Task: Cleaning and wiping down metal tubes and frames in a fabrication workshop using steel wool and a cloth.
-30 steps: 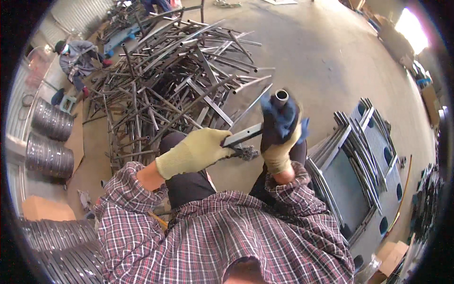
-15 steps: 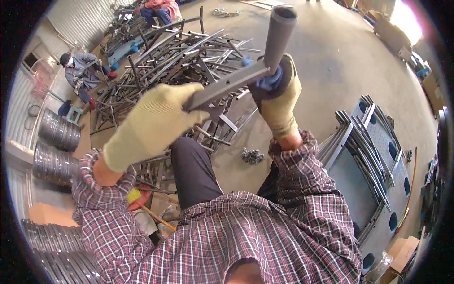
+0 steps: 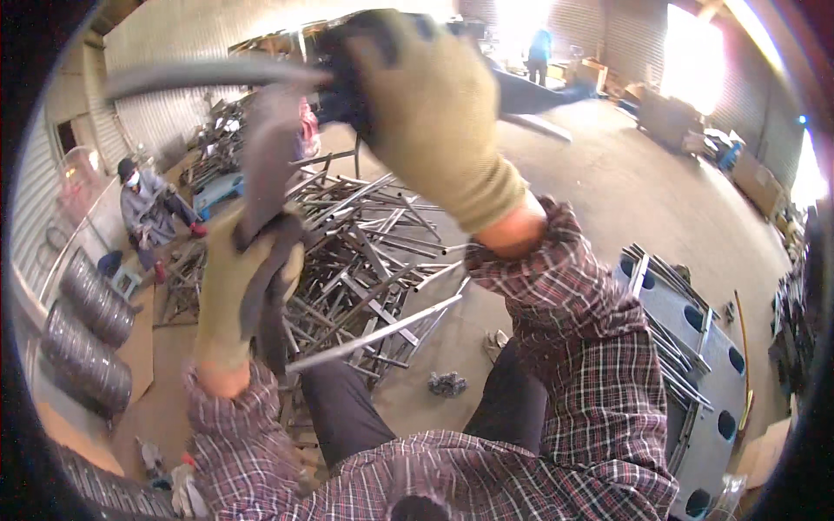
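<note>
I hold up a grey welded metal tube frame (image 3: 269,156) in front of me, smeared by motion. My left hand (image 3: 228,300), in a yellow glove with a dark palm, is closed around its lower bar. My right hand (image 3: 443,122), gloved alike, is raised at the top centre, its fingers closed by the upper tube. A blue cloth (image 3: 547,95), blurred, trails out to the right from behind that hand. The right fingertips' exact hold on cloth and tube is partly hidden.
A heap of metal tube frames (image 3: 373,286) lies ahead on the floor. Flat blue-grey panels with holes (image 3: 725,469) bear metal tubes at right. Black coils (image 3: 87,356) stand at left. One seated person (image 3: 148,208) is at far left, another person (image 3: 539,56) stands far back.
The metal frame has turned and swung up and left. My right hand has risen and moved left; my left hand is lower, its fingers turned upward. The view has tilted up.
</note>
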Available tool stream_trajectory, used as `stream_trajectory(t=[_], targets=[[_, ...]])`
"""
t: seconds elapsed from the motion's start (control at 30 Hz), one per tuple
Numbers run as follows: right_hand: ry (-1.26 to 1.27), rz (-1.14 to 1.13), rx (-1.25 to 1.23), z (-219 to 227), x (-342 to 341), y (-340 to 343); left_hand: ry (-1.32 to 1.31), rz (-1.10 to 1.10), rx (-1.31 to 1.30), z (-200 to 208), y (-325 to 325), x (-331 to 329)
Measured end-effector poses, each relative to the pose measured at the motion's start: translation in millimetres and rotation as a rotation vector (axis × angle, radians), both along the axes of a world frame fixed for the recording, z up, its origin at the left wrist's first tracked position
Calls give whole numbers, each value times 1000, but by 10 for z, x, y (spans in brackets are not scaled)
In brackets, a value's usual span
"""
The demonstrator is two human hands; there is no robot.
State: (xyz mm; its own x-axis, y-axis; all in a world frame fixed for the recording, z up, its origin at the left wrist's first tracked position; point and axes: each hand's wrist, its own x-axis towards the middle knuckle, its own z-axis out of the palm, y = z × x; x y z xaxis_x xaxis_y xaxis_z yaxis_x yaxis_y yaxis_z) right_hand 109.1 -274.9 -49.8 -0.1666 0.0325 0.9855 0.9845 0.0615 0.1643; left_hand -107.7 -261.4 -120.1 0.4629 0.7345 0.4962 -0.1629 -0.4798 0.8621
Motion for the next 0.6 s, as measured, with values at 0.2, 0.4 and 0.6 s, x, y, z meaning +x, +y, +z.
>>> stream_trajectory(t=[0.2,0.4,0.6], targets=[[-300,-109,-12,-120,1397,60,-530,-282,-40,-967,-210,-1467],[-328,-283,-132,-263,1218,178,-518,-390,-243,-903,56,-1196],[-328,-192,-324,-1519,1221,538,-307,-419,300,-726,676,-593]])
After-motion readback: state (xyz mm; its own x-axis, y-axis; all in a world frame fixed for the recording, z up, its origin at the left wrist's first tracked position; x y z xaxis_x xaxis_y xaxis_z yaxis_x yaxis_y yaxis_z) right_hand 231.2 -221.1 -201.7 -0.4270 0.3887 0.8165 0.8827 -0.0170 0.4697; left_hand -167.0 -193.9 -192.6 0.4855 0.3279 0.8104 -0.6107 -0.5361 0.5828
